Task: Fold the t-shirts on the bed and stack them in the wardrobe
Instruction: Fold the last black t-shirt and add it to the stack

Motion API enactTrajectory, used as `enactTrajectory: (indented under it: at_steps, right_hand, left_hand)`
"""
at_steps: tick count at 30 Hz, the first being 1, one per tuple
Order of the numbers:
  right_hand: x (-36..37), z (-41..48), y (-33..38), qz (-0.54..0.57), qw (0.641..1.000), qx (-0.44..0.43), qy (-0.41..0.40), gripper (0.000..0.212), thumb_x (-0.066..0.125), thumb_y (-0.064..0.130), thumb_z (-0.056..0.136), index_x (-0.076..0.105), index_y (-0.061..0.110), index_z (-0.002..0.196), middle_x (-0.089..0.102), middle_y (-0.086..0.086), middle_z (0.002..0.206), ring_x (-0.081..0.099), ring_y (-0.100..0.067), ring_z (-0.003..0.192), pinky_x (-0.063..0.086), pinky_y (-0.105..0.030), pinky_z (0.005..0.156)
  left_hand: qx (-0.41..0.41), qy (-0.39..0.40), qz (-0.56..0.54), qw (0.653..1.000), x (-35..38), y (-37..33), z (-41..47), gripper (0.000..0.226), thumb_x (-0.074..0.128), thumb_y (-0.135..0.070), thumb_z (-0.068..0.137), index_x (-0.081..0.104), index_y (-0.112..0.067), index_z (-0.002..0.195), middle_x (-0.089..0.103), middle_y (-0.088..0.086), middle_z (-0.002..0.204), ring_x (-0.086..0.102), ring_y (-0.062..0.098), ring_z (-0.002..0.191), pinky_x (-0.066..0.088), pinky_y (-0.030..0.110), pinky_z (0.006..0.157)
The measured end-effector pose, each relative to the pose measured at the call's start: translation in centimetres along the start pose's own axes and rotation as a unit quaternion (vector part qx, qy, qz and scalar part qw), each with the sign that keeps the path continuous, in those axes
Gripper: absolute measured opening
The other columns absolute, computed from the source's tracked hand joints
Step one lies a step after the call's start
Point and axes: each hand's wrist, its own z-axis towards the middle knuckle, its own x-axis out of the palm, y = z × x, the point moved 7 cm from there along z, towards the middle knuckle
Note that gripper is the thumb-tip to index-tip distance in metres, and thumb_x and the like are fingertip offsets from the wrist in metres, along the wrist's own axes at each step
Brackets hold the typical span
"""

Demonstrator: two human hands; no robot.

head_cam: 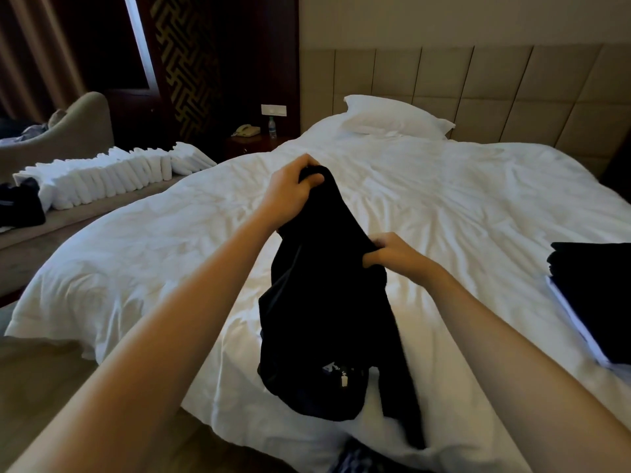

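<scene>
- The black t-shirt (327, 302) hangs bunched above the white bed (170, 250), with its lower end trailing onto the sheet near the foot edge
- The left hand (293, 189) grips the top of the cloth, fingers curled tight round a gathered fold
- The right hand (392, 256) holds a lower edge, fingers closed on the fabric
- The shirt looks light, limp and easy to grip; it will sag wherever it is unsupported, so taking it at both shoulder seams should let it drop flat
- A stack of folded dark garments (594, 302) lies at the bed's right side, well apart from the held shirt
</scene>
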Motion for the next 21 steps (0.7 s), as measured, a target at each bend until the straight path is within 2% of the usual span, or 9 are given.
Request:
enactTrajectory:
  at_steps: [3,5,8,11,12,14,16,18,21]
  right_hand:
    - [0.0,0.0,-0.7,0.057,0.997,0.034,-0.032,0.022,0.049,-0.009,0.09,0.049,0.009,0.077,0.048,-0.003,0.066,0.05,-0.003,0.044,0.036,-0.014,0.047]
    - [-0.4,-0.1,-0.5,0.056,0.995,0.029,-0.082,0.021,0.052,-0.004,0.09,0.051,0.013,0.078,0.055,-0.003,0.069,0.054,-0.007,0.05,0.039,-0.016,0.049]
    - [0.5,-0.4,-0.4,-0.064,0.993,-0.02,-0.101,0.016,0.059,0.002,0.086,0.06,0.017,0.087,0.061,0.001,0.08,0.057,-0.008,0.067,0.042,-0.02,0.065]
    - [5.1,-0.5,-2.4,-0.254,0.966,-0.033,0.021,0.037,0.056,0.003,0.085,0.059,0.011,0.121,0.058,-0.006,0.116,0.055,-0.018,0.104,0.042,-0.028,0.087]
    - [6.5,-0.6,-3.2,-0.303,0.951,-0.039,0.052,0.038,0.054,0.004,0.085,0.057,0.012,0.122,0.057,-0.007,0.116,0.054,-0.023,0.109,0.044,-0.031,0.084]
    - [7.6,-0.9,-4.6,-0.336,0.94,-0.026,0.06,0.029,0.051,0.004,0.087,0.053,0.017,0.113,0.056,-0.004,0.099,0.056,-0.032,0.101,0.04,-0.03,0.063]
    - [7.1,-0.9,-6.3,-0.363,0.93,0.02,0.046,0.025,0.049,0.007,0.087,0.05,0.013,0.111,0.057,-0.008,0.095,0.057,-0.034,0.095,0.038,-0.031,0.06]
    - [5.7,-0.9,-7.2,-0.427,0.901,0.071,0.003,0.019,0.046,0.011,0.089,0.055,0.012,0.106,0.062,-0.01,0.102,0.059,-0.032,0.098,0.04,-0.031,0.068]
    - [1.9,-1.0,-5.2,-0.453,0.871,0.092,-0.169,0.014,0.039,0.01,0.093,0.051,0.012,0.084,0.061,-0.01,0.095,0.06,-0.031,0.095,0.035,-0.03,0.068]
  left_hand:
    - [-0.028,-0.025,0.003,0.999,-0.4,1.3,-0.7,0.006,0.048,-0.011,0.097,0.049,-0.013,0.091,0.049,-0.005,0.074,0.047,0.009,0.066,0.035,0.015,0.056]
    - [-0.051,-0.049,0.005,0.997,-0.7,2.4,-1.1,0.005,0.045,-0.011,0.098,0.047,-0.012,0.094,0.047,-0.004,0.073,0.044,0.008,0.064,0.032,0.011,0.05]
    - [-0.102,-0.065,0.04,0.992,-0.8,4.5,-1.9,0.004,0.042,-0.015,0.1,0.046,-0.012,0.098,0.047,-0.004,0.075,0.043,0.008,0.063,0.032,0.012,0.049]
    - [-0.141,-0.083,0.052,0.985,-0.6,6.5,-3.4,0.013,0.04,-0.013,0.1,0.05,-0.009,0.108,0.05,0.002,0.09,0.045,0.017,0.073,0.034,0.028,0.059]
    - [-0.15,-0.092,0.049,0.983,-0.6,7.1,-4.0,0.016,0.039,-0.011,0.1,0.05,-0.008,0.111,0.05,0.003,0.094,0.045,0.018,0.077,0.034,0.028,0.059]
    - [-0.163,-0.117,0.031,0.979,-1.0,8.1,-5.0,0.018,0.037,-0.008,0.1,0.05,-0.007,0.112,0.05,0.005,0.097,0.045,0.018,0.081,0.034,0.025,0.058]
    - [-0.17,-0.14,0.016,0.975,-1.9,8.8,-5.6,0.015,0.036,-0.006,0.1,0.049,-0.009,0.107,0.05,0.006,0.097,0.044,0.02,0.084,0.034,0.026,0.058]
    - [-0.169,-0.144,0.011,0.975,-2.5,9.2,-5.9,0.011,0.036,-0.005,0.099,0.045,-0.012,0.1,0.049,0.007,0.096,0.044,0.02,0.085,0.034,0.021,0.059]
    - [-0.173,-0.141,0.001,0.975,-2.8,9.9,-6.2,0.012,0.035,-0.003,0.099,0.043,-0.012,0.097,0.049,0.005,0.086,0.043,0.021,0.079,0.032,0.022,0.056]
